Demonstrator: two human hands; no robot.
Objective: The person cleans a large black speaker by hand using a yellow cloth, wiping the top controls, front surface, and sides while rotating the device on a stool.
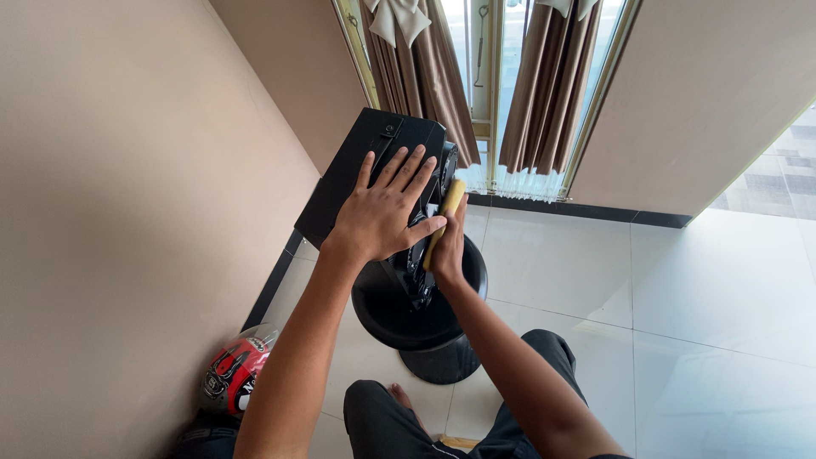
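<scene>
Fig. 1, head view. Black box-shaped appliance (374,161), hard matte casing w/ a strap and clip on top, sits tilted on a round black stool (408,319) in the corner by the wall. My left hand (382,212) lies flat on the casing, fingers spread, gripping nothing, just bracing. My right hand (448,246) has its grip shut on a yellow cloth (445,217), folded into a soft narrow pad, pressed against the appliance's right face, where ribbed round parts show.

Step in hand, as I judge it: wiping that side face. Next move calls for steady bracing from the left and short strokes along the ribs.

Around: glossy white floor tiles (680,280), brown pleated curtains (544,85) at the window, 1 red-and-white helmet (234,378) on the floor at left.
</scene>
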